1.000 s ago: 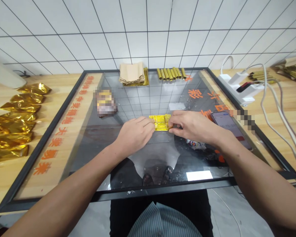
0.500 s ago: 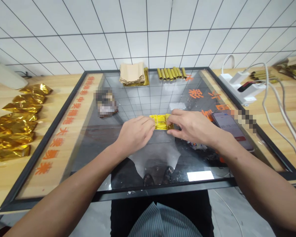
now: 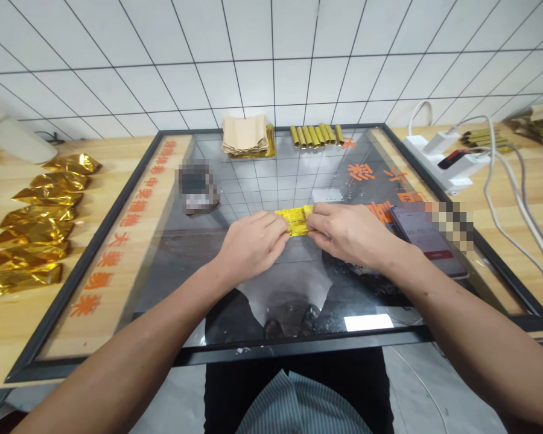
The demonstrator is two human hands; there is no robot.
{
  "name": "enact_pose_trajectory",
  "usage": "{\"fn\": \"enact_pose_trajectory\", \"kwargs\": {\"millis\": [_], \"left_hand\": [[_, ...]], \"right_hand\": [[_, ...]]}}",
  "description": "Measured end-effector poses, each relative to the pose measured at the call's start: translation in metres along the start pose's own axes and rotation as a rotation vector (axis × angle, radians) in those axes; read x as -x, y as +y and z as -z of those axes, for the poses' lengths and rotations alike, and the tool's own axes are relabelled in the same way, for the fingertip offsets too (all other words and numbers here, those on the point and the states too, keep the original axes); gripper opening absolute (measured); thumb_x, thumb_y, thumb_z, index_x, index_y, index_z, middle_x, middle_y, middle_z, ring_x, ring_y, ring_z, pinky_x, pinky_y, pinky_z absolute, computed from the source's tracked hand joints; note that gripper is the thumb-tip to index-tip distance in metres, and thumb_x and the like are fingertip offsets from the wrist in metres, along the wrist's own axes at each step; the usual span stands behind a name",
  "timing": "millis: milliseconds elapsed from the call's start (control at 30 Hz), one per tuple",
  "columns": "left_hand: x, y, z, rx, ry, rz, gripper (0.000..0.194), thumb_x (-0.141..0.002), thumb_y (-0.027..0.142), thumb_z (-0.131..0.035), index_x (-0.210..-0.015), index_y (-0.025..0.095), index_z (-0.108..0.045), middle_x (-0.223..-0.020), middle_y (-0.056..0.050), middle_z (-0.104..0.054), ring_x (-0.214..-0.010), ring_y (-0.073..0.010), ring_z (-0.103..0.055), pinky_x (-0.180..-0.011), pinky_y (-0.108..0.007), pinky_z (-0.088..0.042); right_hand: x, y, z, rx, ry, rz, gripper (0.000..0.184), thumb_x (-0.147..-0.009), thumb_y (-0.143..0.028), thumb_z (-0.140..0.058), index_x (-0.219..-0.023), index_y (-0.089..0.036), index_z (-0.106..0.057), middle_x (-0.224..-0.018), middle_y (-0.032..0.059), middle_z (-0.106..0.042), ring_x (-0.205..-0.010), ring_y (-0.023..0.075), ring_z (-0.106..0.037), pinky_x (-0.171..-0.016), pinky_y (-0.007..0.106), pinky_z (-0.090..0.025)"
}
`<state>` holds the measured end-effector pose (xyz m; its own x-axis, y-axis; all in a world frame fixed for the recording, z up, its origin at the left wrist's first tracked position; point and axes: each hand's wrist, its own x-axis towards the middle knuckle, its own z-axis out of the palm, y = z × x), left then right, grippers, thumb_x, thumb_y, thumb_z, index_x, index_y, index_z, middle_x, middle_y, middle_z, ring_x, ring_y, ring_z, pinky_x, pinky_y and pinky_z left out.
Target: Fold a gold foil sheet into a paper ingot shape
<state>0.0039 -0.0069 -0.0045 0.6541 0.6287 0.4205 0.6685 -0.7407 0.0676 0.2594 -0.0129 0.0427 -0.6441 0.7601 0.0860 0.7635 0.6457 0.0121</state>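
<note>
Pinching a gold foil strip at its 2 ends.
From my remote seat I see the left hand gripping its left end and the right hand its right, near the centre of the table's glass top. A phone lies toward the right edge; a paper stack and gold tubes line the far edge; gold packets lie beyond the left edge.

The foil piece is yellow-gold, the paper stack tan, the shirt striped blue.
</note>
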Motion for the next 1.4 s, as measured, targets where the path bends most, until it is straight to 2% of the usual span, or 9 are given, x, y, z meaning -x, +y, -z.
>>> {"fn": "enact_pose_trajectory", "kwargs": {"millis": [133,300,500,667,867,1033,1233,1400], "left_hand": [[-0.001,0.0,-0.001,-0.04,-0.013,-0.022,0.026,-0.112,0.033,-0.051,-0.104,0.019,-0.072,-0.105,-0.007,-0.08,-0.094,-0.0239,-0.072,-0.076,-0.037,-0.054],[0.0,-0.001,-0.002,-0.031,-0.006,-0.026,0.028,-0.112,0.027,-0.047,-0.103,0.019,-0.073,-0.107,-0.007,-0.081,-0.096,-0.0246,-0.072,-0.077,-0.038,-0.054],[-0.002,0.0,0.0,0.089,0.012,0.102,0.02,-0.107,0.022,-0.053,-0.099,0.022,-0.072,-0.103,-0.003,-0.082,-0.093,-0.0229,-0.072,-0.072,-0.036,-0.051],[-0.005,0.001,0.002,0.177,0.0,0.211,0.015,-0.101,0.02,-0.057,-0.094,0.023,-0.07,-0.099,-0.002,-0.081,-0.093,-0.023,-0.072,-0.066,-0.034,-0.046],[-0.006,0.0,0.002,0.219,-0.001,0.269,0.014,-0.101,0.021,-0.057,-0.094,0.023,-0.069,-0.1,-0.001,-0.081,-0.092,-0.0226,-0.072,-0.068,-0.034,-0.047],[-0.005,0.0,0.002,0.206,0.012,0.24,0.014,-0.102,0.022,-0.058,-0.094,0.024,-0.069,-0.099,-0.001,-0.081,-0.091,-0.0221,-0.072,-0.068,-0.034,-0.047],[-0.004,0.002,0.001,0.088,0.0,0.103,0.01,-0.102,0.031,-0.067,-0.102,0.022,-0.07,-0.101,-0.003,-0.081,-0.094,-0.0246,-0.072,-0.071,-0.037,-0.049],[-0.003,0.002,0.0,0.018,-0.025,0.066,0.011,-0.105,0.028,-0.064,-0.102,0.02,-0.072,-0.106,-0.003,-0.08,-0.095,-0.0242,-0.07,-0.074,-0.037,-0.05]], "right_hand": [[0.0,0.001,-0.001,-0.023,0.004,0.0,0.019,-0.107,-0.024,-0.052,-0.096,-0.019,-0.066,-0.099,0.0058,-0.067,-0.073,0.0172,-0.054,-0.06,0.035,-0.024],[0.002,0.004,0.0,-0.094,0.014,-0.007,0.01,-0.105,-0.026,-0.059,-0.101,-0.02,-0.066,-0.101,0.0046,-0.067,-0.076,0.0174,-0.056,-0.061,0.034,-0.027],[0.003,0.006,0.0,-0.098,0.047,-0.041,0.015,-0.102,-0.035,-0.067,-0.105,-0.021,-0.068,-0.103,0.0055,-0.069,-0.076,0.0188,-0.057,-0.061,0.033,-0.027],[0.002,0.004,-0.001,-0.064,0.063,-0.06,0.013,-0.1,-0.034,-0.066,-0.104,-0.021,-0.067,-0.104,0.0057,-0.071,-0.074,0.0185,-0.057,-0.061,0.033,-0.026],[0.0,0.001,-0.001,-0.004,0.061,-0.054,0.015,-0.101,-0.033,-0.064,-0.107,-0.02,-0.066,-0.104,0.0069,-0.07,-0.08,0.0205,-0.06,-0.061,0.034,-0.024],[0.0,-0.004,0.001,0.019,0.059,-0.054,0.012,-0.101,-0.026,-0.059,-0.106,-0.019,-0.067,-0.102,0.0081,-0.071,-0.078,0.0206,-0.059,-0.061,0.035,-0.025],[-0.001,-0.004,-0.006,0.024,0.083,-0.018,0.014,-0.103,-0.02,-0.053,-0.108,-0.018,-0.067,-0.102,0.0086,-0.071,-0.078,0.0202,-0.059,-0.065,0.036,-0.029],[-0.001,-0.002,-0.01,0.011,0.095,-0.013,0.015,-0.102,-0.02,-0.054,-0.109,-0.019,-0.067,-0.103,0.0073,-0.071,-0.081,0.02,-0.06,-0.065,0.035,-0.03]]}}
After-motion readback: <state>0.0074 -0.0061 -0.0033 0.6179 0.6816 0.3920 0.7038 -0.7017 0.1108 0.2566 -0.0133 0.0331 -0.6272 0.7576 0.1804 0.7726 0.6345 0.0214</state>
